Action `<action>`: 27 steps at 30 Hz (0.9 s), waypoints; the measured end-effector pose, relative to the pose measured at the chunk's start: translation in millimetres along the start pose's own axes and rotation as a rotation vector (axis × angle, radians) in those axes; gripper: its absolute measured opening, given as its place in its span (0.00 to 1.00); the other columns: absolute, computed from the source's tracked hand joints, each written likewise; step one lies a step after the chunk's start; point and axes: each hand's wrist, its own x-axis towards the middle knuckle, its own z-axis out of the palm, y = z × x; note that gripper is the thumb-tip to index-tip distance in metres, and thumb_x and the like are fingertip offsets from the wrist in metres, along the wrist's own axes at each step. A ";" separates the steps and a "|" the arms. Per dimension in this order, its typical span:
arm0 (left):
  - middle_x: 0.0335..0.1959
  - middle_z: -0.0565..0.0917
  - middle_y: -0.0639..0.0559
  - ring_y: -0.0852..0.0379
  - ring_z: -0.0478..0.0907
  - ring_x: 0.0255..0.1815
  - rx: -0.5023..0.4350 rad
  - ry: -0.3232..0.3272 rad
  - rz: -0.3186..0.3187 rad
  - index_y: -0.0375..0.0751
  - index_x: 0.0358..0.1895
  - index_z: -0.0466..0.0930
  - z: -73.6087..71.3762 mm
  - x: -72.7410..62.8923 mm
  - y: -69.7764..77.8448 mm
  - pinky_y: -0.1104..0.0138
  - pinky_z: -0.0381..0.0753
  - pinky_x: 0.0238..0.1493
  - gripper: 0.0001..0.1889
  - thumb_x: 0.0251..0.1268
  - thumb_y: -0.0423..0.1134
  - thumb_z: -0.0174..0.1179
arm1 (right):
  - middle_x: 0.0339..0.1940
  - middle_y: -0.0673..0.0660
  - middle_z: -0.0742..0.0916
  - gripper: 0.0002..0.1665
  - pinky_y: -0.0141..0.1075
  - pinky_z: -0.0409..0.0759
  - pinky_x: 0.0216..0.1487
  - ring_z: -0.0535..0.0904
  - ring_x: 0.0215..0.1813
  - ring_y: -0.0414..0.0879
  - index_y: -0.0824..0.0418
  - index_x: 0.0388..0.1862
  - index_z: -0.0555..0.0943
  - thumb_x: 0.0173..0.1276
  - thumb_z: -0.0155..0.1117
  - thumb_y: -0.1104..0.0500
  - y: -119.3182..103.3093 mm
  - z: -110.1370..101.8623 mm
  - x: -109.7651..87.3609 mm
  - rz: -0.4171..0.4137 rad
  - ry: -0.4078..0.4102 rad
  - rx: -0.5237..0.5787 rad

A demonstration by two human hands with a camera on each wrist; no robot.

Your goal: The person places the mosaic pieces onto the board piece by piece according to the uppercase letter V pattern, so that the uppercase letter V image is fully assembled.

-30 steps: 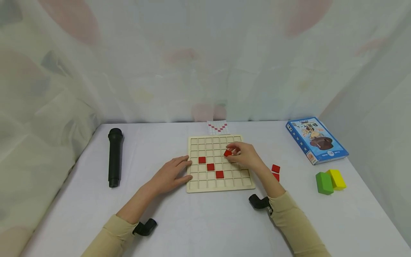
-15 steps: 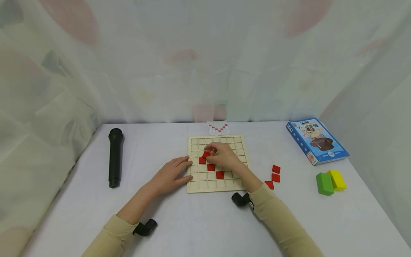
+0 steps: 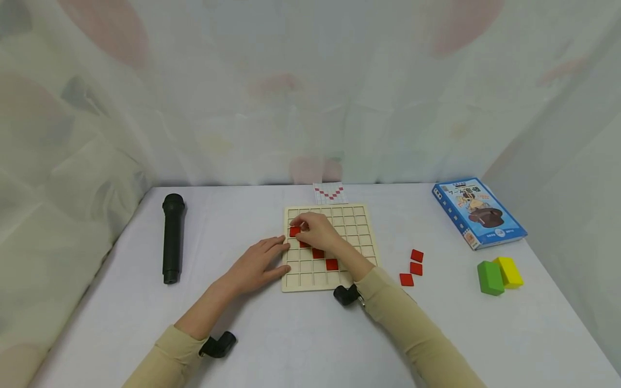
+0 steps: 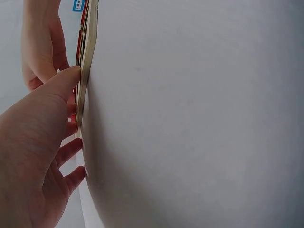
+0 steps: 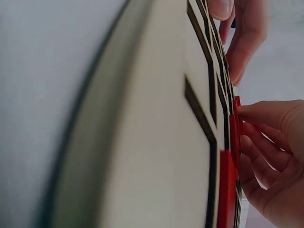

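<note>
A wooden grid board (image 3: 359,277) lies on the table with red square tiles set diagonally in its cells. The lowest of these, a red tile (image 3: 332,264), sits near the front of the board. My right hand (image 3: 317,231) reaches over the grid and pinches another red tile (image 3: 295,231) at the left column, its thumb right at the tile in the right wrist view. My left hand (image 3: 257,262) rests against the board's left edge, fingers extended, with the thumb (image 4: 69,78) touching the rim in the left wrist view.
Three loose red tiles (image 3: 416,268) lie right of the board. Behind it is a pattern card (image 3: 331,193) with a red V. A black microphone (image 3: 172,237) lies at left. At right are a blue box (image 3: 480,213), a green block (image 3: 490,277) and a yellow block (image 3: 509,271).
My right hand has carried the red tile leftward across the board, from its right side to the left column. The left hand has stayed at the board's edge.
</note>
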 end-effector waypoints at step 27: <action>0.72 0.66 0.43 0.42 0.62 0.71 0.003 0.005 -0.012 0.41 0.69 0.70 0.1 -0.8 2.3 0.47 0.60 0.69 0.31 0.68 0.55 0.59 | 0.53 0.50 0.84 0.15 0.45 0.77 0.53 0.79 0.52 0.46 0.51 0.54 0.84 0.71 0.63 0.52 16.3 -38.7 -57.6 0.140 0.073 0.260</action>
